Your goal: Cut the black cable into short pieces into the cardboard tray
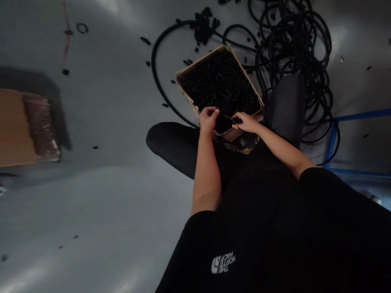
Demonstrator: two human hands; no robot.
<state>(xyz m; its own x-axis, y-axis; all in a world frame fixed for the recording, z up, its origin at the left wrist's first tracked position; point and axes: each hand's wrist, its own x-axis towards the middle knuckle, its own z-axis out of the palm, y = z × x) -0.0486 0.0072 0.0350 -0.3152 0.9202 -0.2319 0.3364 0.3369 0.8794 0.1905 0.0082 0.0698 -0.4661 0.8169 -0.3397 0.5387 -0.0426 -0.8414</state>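
A cardboard box point(246, 75) full of short black pieces, like cut bits of tube, stands tilted in front of me between my legs. Over its near edge, my left hand point(209, 119) is closed in a pinch; what it holds is dark and too small to make out. To its right, my right hand point(247, 122) is closed around a small orange-handled tool point(236, 127), whose kind I cannot tell. Something thin and dark spans the gap between both hands, hard to separate from the black pieces below.
A tangled heap of black hose point(299, 44) lies beyond my right knee, one loop curving around the box. Black bits point(203, 26) are scattered on the grey floor point(122, 203). A blue metal frame point(360, 116) is at right, a brown carton point(18, 128) at far left.
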